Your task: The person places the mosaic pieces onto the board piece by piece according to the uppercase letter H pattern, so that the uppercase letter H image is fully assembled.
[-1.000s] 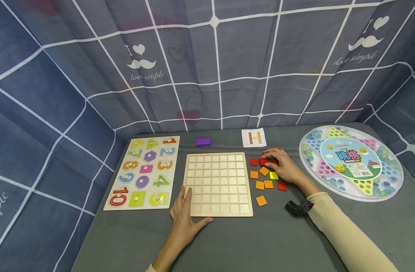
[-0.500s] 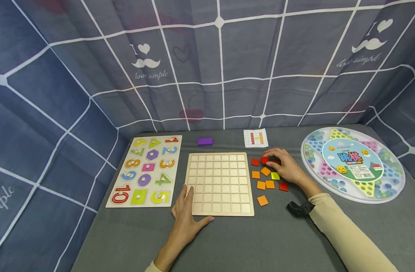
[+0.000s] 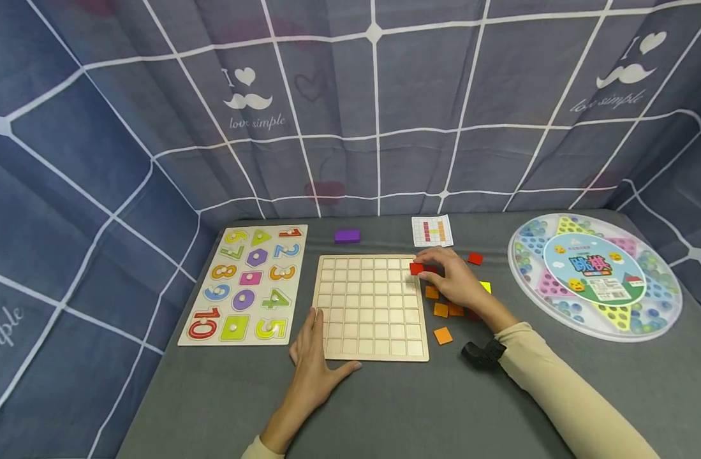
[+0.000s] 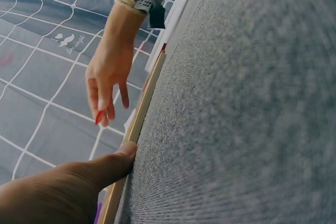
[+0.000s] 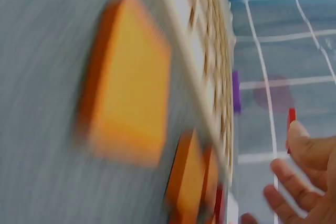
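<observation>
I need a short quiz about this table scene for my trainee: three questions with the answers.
1. Which colour is the tile that the right hand pinches? A: orange, B: red, C: yellow.
2. True or false: the left hand touches the edge of the grid board.
3. Fill in: in the head view, the round game board lies to the ___ of the grid board.
Key: 1 B; 2 true; 3 right.

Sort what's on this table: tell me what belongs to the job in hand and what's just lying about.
In use, as far as I can judge:
grid board, left hand at its edge
red tile, pinched by the right hand
orange tiles
yellow tile
card, printed in matching colours

Apparently lying about:
number board
purple block
round board
</observation>
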`<state>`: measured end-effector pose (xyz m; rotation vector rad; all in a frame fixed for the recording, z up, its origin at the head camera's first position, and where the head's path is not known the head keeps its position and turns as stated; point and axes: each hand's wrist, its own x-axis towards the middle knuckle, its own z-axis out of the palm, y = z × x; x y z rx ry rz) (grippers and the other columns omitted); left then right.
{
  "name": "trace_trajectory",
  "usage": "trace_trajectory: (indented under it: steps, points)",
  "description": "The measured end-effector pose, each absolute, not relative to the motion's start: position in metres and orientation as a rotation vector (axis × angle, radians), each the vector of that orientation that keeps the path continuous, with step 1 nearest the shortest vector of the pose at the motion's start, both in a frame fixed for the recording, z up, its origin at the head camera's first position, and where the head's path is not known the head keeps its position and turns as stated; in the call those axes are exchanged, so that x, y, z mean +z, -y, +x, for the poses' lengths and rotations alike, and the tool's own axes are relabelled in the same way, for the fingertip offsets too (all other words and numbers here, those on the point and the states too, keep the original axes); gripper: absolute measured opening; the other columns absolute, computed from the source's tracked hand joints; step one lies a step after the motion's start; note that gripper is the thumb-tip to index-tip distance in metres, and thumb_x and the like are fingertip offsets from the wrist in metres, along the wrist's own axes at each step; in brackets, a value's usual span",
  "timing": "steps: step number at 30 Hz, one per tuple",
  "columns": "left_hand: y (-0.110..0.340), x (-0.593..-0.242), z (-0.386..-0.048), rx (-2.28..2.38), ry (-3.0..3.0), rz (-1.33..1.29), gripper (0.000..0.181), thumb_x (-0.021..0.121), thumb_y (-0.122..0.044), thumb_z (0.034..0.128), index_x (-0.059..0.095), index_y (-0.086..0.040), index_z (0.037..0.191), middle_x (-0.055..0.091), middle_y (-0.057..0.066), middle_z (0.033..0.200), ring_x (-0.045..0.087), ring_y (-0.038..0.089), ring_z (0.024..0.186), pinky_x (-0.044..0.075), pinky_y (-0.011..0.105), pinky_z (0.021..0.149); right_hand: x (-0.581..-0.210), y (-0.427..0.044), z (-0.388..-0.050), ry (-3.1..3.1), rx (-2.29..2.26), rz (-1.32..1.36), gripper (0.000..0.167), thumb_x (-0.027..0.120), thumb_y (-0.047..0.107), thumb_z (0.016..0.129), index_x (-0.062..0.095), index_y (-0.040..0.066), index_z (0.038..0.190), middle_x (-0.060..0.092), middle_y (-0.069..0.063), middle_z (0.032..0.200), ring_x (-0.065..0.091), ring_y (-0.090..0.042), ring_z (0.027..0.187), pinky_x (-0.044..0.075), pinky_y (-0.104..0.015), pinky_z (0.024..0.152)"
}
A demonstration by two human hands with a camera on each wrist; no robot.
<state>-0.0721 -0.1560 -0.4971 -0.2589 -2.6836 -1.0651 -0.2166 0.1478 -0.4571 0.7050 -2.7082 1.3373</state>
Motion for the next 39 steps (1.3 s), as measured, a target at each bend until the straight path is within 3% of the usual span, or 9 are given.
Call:
trace_trajectory:
  steps: [8, 17, 30, 39]
  points:
    - [0.157, -0.495, -0.071, -1.069, 2.712, -0.243, 0.119, 0.092, -0.036, 0.0627, 0.024, 0.005, 0.151, 0.02, 0.028, 0.157, 0.027, 0.048, 0.139, 0.018, 0.057, 0.095, -0.455, -0.091, -0.22, 2.731, 1.451, 0.612, 0.023, 0.072, 0.015, 0.089, 0.07, 0.012, 0.112, 0.063, -0.008, 0.124, 0.049, -0.03, 0.118, 0.04, -0.051, 0.099]
    - [0.157, -0.493, -0.072, -1.05, 2.704, -0.246, 0.118, 0.093, -0.035, 0.062, 0.026, 0.005, 0.151, 0.022, 0.029, 0.156, 0.029, 0.048, 0.138, 0.02, 0.057, 0.096, -0.458, -0.037, -0.232, 2.807, 1.34, 0.577, 0.026, 0.075, 0.019, 0.086, 0.073, 0.011, 0.111, 0.061, -0.009, 0.126, 0.046, -0.029, 0.121, 0.024, -0.051, 0.108]
    - [0.155, -0.494, -0.071, -1.051, 2.714, -0.241, 0.118, 0.093, -0.035, 0.0619, 0.026, 0.003, 0.152, 0.022, 0.028, 0.156, 0.029, 0.049, 0.137, 0.019, 0.057, 0.096, -0.478, -0.021, -0.235, 2.81, 1.352, 0.558, 0.024, 0.076, 0.017, 0.085, 0.072, 0.008, 0.107, 0.053, -0.009, 0.133, 0.038, -0.031, 0.126, 0.009, -0.056, 0.111]
    - [0.155, -0.494, -0.071, -1.043, 2.711, -0.242, 0.118, 0.093, -0.036, 0.0616, 0.027, 0.003, 0.151, 0.022, 0.028, 0.156, 0.029, 0.047, 0.136, 0.018, 0.055, 0.095, -0.483, -0.021, -0.238, 2.791, 1.326, 0.586, 0.022, 0.076, 0.017, 0.085, 0.072, 0.009, 0.106, 0.054, -0.007, 0.132, 0.04, -0.03, 0.123, 0.01, -0.056, 0.111]
